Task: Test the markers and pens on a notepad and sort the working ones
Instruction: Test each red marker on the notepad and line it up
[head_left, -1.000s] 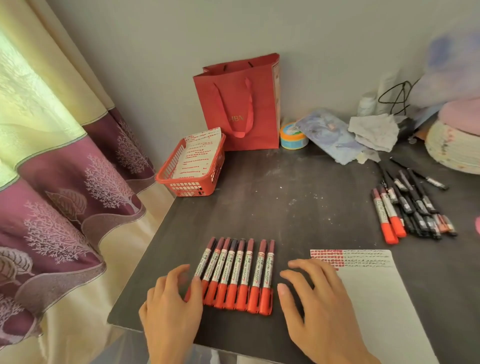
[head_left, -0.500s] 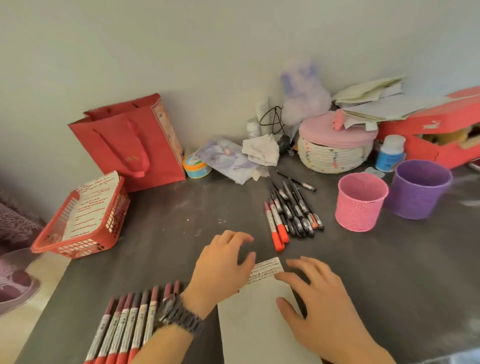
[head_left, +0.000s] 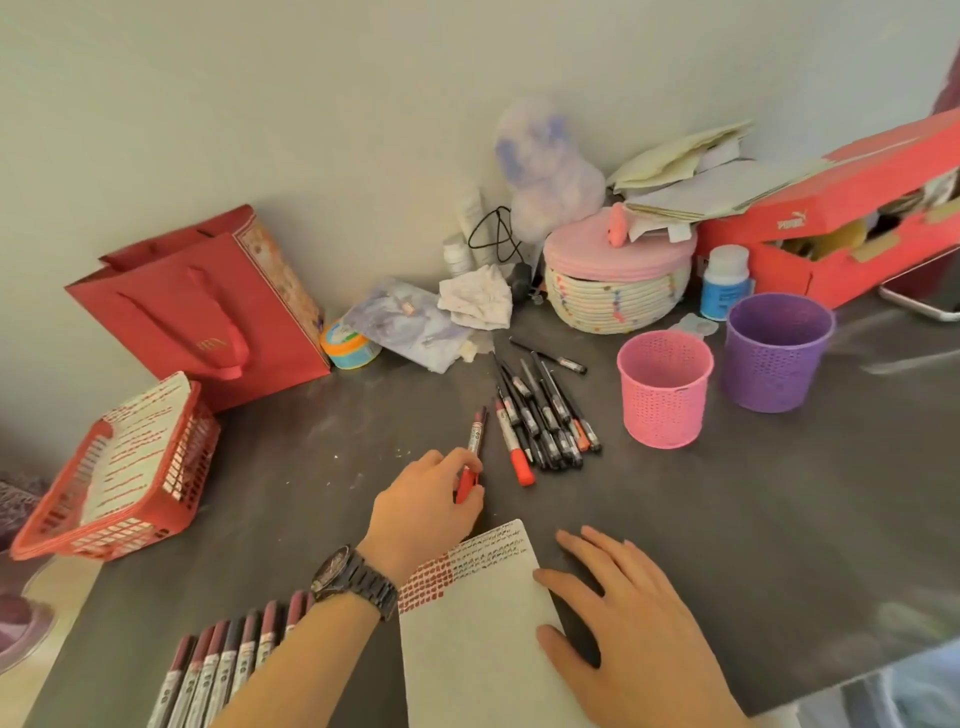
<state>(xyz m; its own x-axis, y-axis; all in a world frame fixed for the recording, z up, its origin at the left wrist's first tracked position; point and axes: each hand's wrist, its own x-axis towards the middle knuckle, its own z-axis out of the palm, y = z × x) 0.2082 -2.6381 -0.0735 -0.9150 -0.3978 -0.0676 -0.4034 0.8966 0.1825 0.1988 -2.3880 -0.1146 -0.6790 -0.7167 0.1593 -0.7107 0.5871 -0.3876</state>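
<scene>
The notepad (head_left: 478, 634) lay at the near edge of the bench (head_left: 311, 467), its top rows filled with red and dark test strokes, probably kept close so each pen could be tried without a stretch. The right hand (head_left: 628, 629) rested flat on its right edge, fingers (head_left: 587, 551) straight and spread, seemingly to pin the paper. The left hand (head_left: 426, 514) reached past the pad's top corner, its fingers curled round the red end of a marker (head_left: 476, 436) just left of the loose pile of pens (head_left: 545, 415); whether it was lifted or lying there I could not tell. A tidy row of markers (head_left: 223, 660) lay side by side at the near left, likely the sorted ones. Behind stood a pale wall, and the bench was dark grey, scuffed with pale specks. A red paper bag (head_left: 208, 312) and a red box (head_left: 857, 208) flanked the clutter at the back, a red basket (head_left: 104, 540) of marked sheets sat at the left edge, and a pink cup (head_left: 665, 410) and a purple cup (head_left: 776, 364) stood right of the pile.
</scene>
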